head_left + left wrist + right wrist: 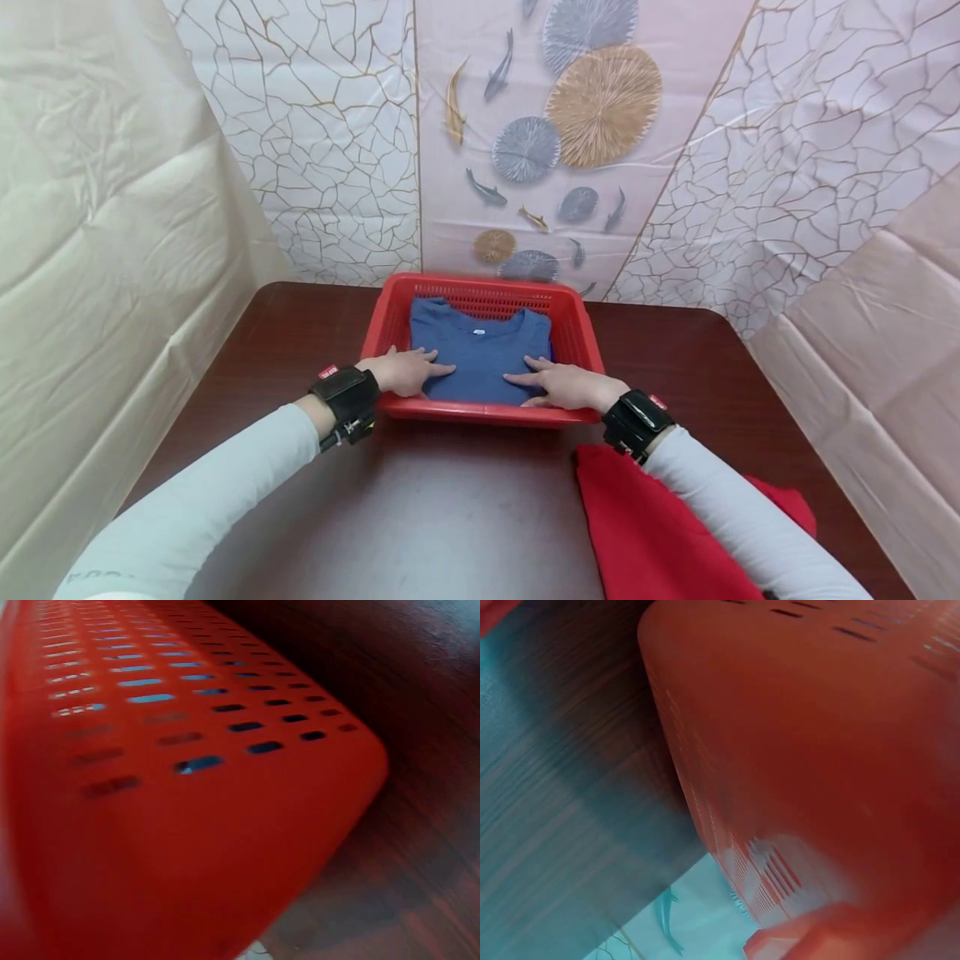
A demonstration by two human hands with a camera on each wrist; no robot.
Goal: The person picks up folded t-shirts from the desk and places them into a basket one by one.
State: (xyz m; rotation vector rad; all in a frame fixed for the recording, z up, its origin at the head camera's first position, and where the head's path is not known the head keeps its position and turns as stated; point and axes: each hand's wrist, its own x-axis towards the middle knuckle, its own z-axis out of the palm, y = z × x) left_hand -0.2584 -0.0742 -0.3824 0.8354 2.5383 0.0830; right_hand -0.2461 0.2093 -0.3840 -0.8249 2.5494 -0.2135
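Note:
A folded blue T-shirt (480,354) lies flat inside a red plastic basket (487,411), its neckline toward the far side. My left hand (405,371) reaches over the near left corner and rests on the shirt with fingers spread. On the opposite side my right hand (566,386) touches the shirt the same way, fingers extended. Both wrist views are filled mostly by the slotted basket wall (187,840), and the hands' contact with the shirt is hidden there. In the right wrist view the basket's corner (795,750) stands close.
A red cloth (652,533) lies on the dark wooden table (465,508) at the near right, partly under the right forearm. Behind the table hangs a patterned sheet (337,150), with pale cloth (112,208) along the left side.

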